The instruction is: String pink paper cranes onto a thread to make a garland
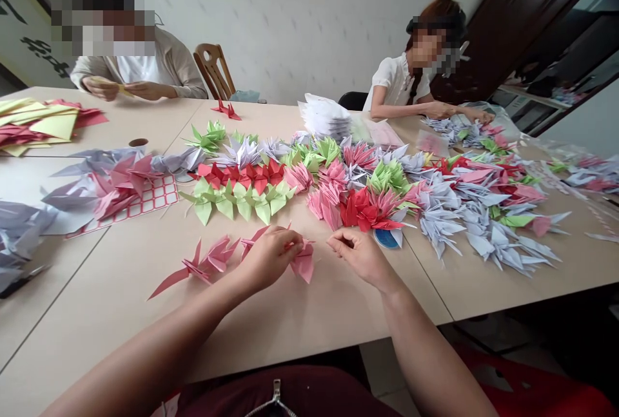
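Note:
My left hand (pixel 271 257) grips a pink origami crane (pixel 303 263) on a string of pink paper cranes (pixel 211 262) lying across the pale wooden table (pixel 120 314). My right hand (pixel 360 256) hovers next to that crane, fingers curled; anything thin in them is too small to tell. Just beyond it lies a roll of blue tape (pixel 387 238), partly hidden by paper. A dense spread of folded cranes (pixel 464 217) in grey-lilac, green, red and pink covers the table ahead.
A co-worker's hands (pixel 116 88) hold yellow paper at the far left. Another person (pixel 401 82) sits at the far right, hands on grey cranes. Coloured paper sheets (pixel 43 124), a white paper stack (pixel 325 117) and a red-gridded label sheet (pixel 155 198) lie around.

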Action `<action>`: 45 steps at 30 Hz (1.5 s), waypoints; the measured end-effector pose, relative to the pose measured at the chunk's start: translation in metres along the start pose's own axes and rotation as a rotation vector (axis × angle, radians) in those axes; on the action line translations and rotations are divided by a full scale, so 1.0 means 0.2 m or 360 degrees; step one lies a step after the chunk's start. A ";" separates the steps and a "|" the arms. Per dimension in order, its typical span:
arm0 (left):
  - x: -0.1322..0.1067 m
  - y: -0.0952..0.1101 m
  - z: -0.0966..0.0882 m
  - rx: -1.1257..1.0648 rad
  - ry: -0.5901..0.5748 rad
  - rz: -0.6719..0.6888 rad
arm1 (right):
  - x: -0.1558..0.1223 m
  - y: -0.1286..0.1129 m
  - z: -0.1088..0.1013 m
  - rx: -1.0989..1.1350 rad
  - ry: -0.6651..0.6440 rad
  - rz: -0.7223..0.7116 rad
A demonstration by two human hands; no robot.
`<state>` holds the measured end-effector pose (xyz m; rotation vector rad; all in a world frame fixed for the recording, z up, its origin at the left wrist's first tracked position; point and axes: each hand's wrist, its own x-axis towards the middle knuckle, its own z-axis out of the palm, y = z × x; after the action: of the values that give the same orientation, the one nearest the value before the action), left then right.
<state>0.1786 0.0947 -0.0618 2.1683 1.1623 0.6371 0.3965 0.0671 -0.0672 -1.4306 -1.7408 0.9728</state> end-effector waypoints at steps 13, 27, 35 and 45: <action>-0.04 -0.03 -0.05 -0.0317 0.0203 -0.0195 | 0.02 -0.04 0.19 0.0445 -0.0349 0.0190; -0.02 -0.02 -0.06 -0.0726 0.0284 -0.0255 | 0.02 -0.11 0.11 0.0101 -0.0075 0.0012; -0.01 -0.04 -0.07 -0.0933 0.0275 -0.0305 | 0.06 -0.11 0.10 0.0210 0.0127 -0.0127; -0.02 -0.02 -0.08 -0.1673 0.0162 -0.0548 | 0.10 -0.20 0.11 0.1085 -0.0138 0.0099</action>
<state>0.1629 0.0972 -0.0537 1.0386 0.8978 0.9277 0.3549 0.0786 -0.0420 -1.0052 -1.2339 1.4958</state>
